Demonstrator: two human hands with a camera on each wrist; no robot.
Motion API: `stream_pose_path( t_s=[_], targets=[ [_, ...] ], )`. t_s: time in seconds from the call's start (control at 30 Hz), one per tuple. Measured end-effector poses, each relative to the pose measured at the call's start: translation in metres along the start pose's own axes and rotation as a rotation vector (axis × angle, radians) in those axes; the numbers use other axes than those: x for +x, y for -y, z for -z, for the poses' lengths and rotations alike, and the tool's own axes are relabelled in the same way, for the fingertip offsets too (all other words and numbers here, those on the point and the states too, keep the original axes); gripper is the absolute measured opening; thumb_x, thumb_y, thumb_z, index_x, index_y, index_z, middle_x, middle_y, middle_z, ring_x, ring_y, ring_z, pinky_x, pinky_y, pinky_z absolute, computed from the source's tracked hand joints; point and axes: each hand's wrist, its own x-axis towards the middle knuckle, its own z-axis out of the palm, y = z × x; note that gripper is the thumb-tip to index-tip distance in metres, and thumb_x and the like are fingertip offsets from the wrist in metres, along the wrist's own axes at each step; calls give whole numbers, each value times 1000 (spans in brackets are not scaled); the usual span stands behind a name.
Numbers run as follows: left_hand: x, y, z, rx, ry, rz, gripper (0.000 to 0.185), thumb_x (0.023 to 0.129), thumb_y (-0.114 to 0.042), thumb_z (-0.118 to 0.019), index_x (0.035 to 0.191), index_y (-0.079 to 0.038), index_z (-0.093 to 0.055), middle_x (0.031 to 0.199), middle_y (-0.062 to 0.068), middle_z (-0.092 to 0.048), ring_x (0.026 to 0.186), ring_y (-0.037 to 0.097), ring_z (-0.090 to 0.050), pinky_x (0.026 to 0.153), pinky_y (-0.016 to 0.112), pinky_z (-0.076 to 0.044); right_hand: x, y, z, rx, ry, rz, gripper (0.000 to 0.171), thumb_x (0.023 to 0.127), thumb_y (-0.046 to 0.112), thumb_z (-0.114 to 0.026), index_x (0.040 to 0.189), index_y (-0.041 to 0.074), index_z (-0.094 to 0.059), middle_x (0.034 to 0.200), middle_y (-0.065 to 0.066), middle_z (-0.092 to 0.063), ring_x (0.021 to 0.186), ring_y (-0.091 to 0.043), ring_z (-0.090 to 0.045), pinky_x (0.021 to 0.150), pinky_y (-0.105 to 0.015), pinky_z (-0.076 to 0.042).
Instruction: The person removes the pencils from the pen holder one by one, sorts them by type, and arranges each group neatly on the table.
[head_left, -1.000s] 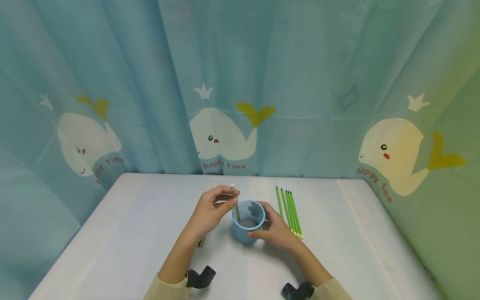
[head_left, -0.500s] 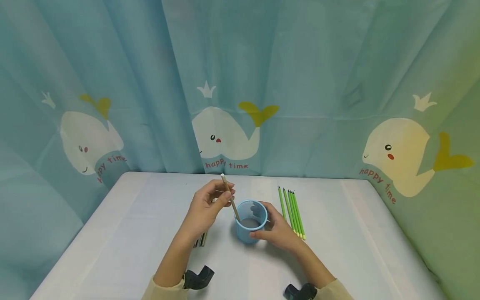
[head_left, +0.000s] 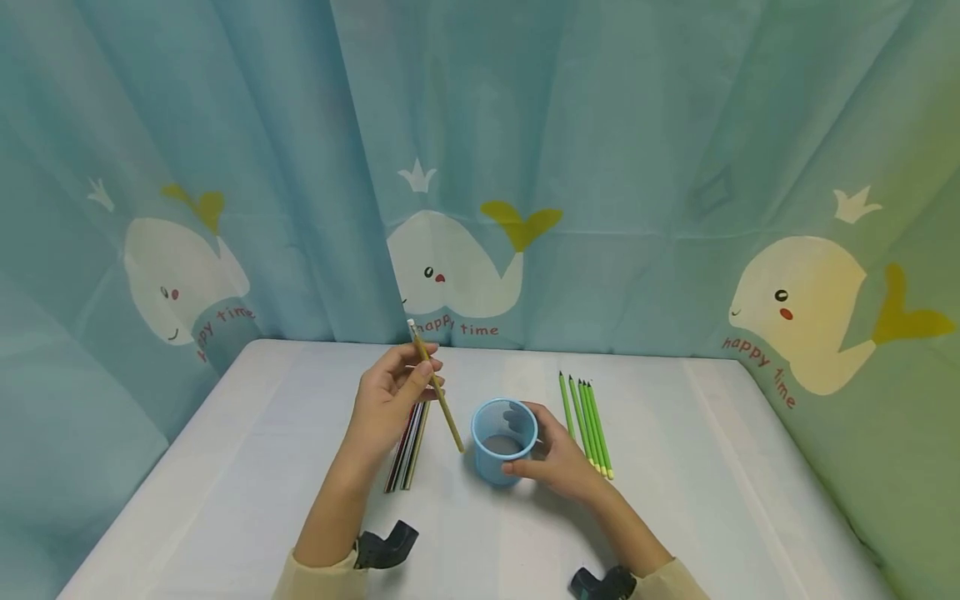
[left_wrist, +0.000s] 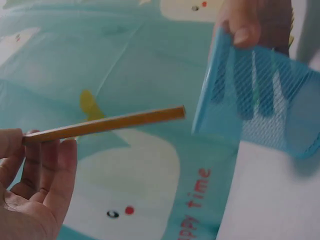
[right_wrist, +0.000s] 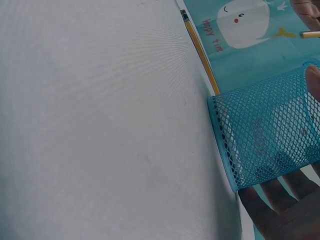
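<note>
My left hand (head_left: pixel 386 400) pinches a yellow pencil (head_left: pixel 445 407) between thumb and fingers, its white end up and its lower end slanting toward the cup. In the left wrist view the pencil (left_wrist: pixel 135 119) points at the cup's rim, with a gap between them. My right hand (head_left: pixel 558 462) grips a blue mesh pen cup (head_left: pixel 487 468), thumb at the front and fingers round its far right side. The cup stands upright on the table, its grey bottom showing through the mouth. The right wrist view shows the fingers along the mesh cup (right_wrist: pixel 265 130).
Several dark and gold pencils (head_left: pixel 407 454) lie side by side on the white table (head_left: pixel 225 500), partly hidden by my left hand. Several green pencils (head_left: pixel 588 425) lie right of the cup, near my right hand. A blue curtain (head_left: pixel 622 275) with whales hangs behind the table.
My left hand has drawn the pencil up and left, its lower end leaving the cup's mouth. More of the left pencils now shows. The right hand stays on the cup.
</note>
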Motion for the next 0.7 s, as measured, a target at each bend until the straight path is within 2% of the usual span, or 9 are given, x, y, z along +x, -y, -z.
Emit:
stream_pose_path(
  t_s=[0.37, 0.57, 0.7],
  targets=[
    [2, -1, 35, 34, -40, 36, 37, 99, -3, -59, 136, -3, -55, 114, 6, -60, 97, 17, -66, 84, 30, -60, 0, -3, 1, 6, 6, 11, 80, 77, 17, -86, 145, 19, -44, 142, -8, -53, 133, -32, -49, 108, -61, -38],
    [2, 1, 44, 66, -43, 58, 39, 99, -8, -62, 137, -3, -54, 113, 3, -60, 92, 12, -65, 80, 27, -60, 0, -3, 0, 5, 6, 9, 80, 77, 17, -87, 145, 21, -44, 142, -6, -53, 133, -32, -49, 108, -62, -39],
    [4, 4, 49, 108, -49, 95, 39, 99, -11, -62, 137, -4, -55, 115, 8, -59, 93, 11, -64, 78, 27, -60, 1, -3, 0, -2, -2, 5, 81, 76, 18, -87, 145, 21, -44, 142, -6, -53, 134, -32, -49, 109, -63, -37]
  ],
)
